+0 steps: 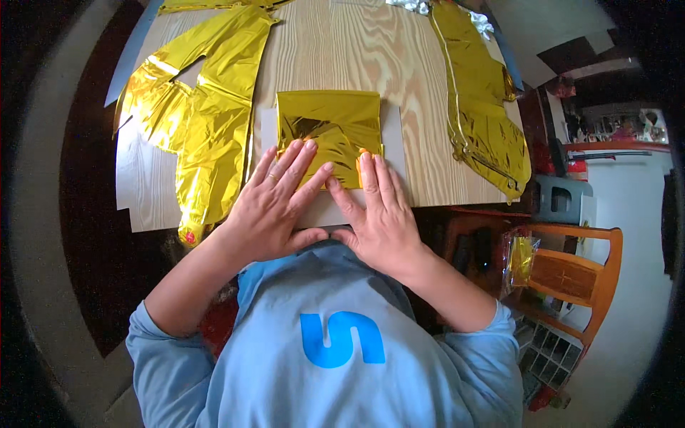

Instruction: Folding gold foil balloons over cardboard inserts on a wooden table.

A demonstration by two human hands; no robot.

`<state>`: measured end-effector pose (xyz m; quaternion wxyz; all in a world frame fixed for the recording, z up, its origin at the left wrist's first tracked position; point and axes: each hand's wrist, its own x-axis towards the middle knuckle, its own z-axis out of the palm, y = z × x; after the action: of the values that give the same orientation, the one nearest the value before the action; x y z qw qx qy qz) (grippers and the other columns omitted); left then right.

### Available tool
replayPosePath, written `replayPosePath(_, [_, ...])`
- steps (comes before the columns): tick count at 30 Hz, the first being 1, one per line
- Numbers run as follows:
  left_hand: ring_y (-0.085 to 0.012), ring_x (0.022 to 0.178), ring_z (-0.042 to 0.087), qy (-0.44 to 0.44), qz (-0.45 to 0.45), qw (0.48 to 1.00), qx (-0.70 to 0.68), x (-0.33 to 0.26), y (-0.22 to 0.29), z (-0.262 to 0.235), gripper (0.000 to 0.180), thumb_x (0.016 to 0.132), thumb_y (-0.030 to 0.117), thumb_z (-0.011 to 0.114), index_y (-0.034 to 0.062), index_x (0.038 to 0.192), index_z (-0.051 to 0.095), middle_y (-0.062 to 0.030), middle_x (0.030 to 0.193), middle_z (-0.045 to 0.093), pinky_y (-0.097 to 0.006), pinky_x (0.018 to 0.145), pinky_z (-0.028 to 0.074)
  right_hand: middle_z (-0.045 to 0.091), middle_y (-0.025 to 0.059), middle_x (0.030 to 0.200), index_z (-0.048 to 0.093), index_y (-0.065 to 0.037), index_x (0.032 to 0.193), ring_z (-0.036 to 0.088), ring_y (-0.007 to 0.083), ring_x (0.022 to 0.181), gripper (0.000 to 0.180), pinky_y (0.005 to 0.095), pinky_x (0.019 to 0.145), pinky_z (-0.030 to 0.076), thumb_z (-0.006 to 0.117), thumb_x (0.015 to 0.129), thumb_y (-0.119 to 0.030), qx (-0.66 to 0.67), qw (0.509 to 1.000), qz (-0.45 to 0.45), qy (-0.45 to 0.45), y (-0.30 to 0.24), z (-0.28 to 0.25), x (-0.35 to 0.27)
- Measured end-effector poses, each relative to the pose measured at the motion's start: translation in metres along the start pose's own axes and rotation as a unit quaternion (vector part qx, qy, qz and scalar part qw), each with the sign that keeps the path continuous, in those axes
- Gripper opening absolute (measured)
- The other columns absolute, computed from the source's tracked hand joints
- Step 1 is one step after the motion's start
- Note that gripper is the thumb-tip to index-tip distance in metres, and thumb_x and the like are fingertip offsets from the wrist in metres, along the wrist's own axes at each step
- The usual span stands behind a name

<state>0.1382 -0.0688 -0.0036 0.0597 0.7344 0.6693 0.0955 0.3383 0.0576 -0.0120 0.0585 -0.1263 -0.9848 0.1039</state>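
Left hand point(270, 203) and right hand point(385, 225) lie flat, fingers straight, over the near part of the foil point(330, 114); card point(392, 146) beneath it.

Light blue top point(321, 403), sleeves point(168, 374) bunched; brighter blue curved chest marking point(340, 339); thin ring point(273, 176) (left hand point(265, 214)).

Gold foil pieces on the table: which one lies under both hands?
The middle rectangular foil piece: the left hand and right hand touch it; the other foil pieces have no hand on them.
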Motion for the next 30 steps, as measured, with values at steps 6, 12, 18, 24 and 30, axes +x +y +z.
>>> replayPosePath(6, [-0.0442, 0.148, 0.023, -0.033, 0.032, 0.999, 0.005, -0.014, -0.015, -0.009, 0.087, 0.093, 0.073, 0.038, 0.0112, 0.154, 0.035, -0.0285, 0.159, 0.024, -0.055, 0.121, 0.018, 0.016, 0.0366, 0.157, 0.02, -0.023, 0.16, 0.02, 0.0536, 0.145, 0.1, 0.0612, 0.118, 0.018, 0.075, 0.079, -0.047, 0.022, 1.0, 0.014, -0.007, -0.001, -0.003, -0.001])
replayPosePath(12, [-0.0418, 0.149, 0.022, -0.022, 0.008, 0.999, 0.022, -0.005, -0.012, -0.011, 0.091, 0.089, 0.074, 0.045, 0.0103, 0.154, 0.035, -0.0231, 0.16, 0.027, -0.056, 0.121, 0.017, 0.018, 0.0353, 0.157, 0.021, -0.023, 0.159, 0.022, 0.0539, 0.144, 0.099, 0.062, 0.118, 0.019, 0.077, 0.08, -0.039, 0.03, 0.999, 0.023, -0.004, -0.001, 0.0, -0.002])
replayPosePath(18, [-0.0417, 0.149, 0.022, -0.007, 0.022, 1.0, -0.014, 0.008, -0.011, 0.0, 0.096, 0.086, 0.076, 0.048, 0.0095, 0.155, 0.033, -0.0216, 0.161, 0.026, -0.056, 0.121, 0.016, 0.037, 0.0312, 0.149, 0.041, -0.012, 0.149, 0.039, 0.049, 0.134, 0.079, 0.0583, 0.111, 0.031, 0.076, 0.08, -0.025, 0.038, 0.998, 0.014, 0.056, 0.001, -0.006, -0.01])
replayPosePath(24, [-0.0423, 0.15, 0.02, -0.036, 0.015, 0.999, -0.008, -0.001, -0.002, -0.003, 0.098, 0.086, 0.077, 0.045, 0.0075, 0.155, 0.032, -0.0222, 0.161, 0.026, -0.055, 0.121, 0.013, 0.064, 0.0101, 0.085, 0.06, -0.003, 0.083, 0.06, 0.0211, 0.076, 0.018, 0.0325, 0.07, 0.048, 0.072, 0.088, -0.016, 0.281, 0.893, 0.266, 0.23, 0.014, -0.01, -0.067])
replayPosePath(30, [-0.0426, 0.15, 0.021, -0.058, 0.027, 0.998, -0.028, -0.014, 0.021, -0.003, 0.095, 0.088, 0.076, 0.042, 0.0063, 0.154, 0.035, -0.0232, 0.16, 0.028, -0.055, 0.122, 0.012, 0.067, 0.0009, 0.092, 0.066, -0.003, 0.101, 0.062, 0.0089, 0.083, 0.021, 0.0252, 0.078, 0.05, 0.066, 0.097, -0.024, 0.703, 0.602, 0.373, 0.07, 0.027, 0.018, -0.084])
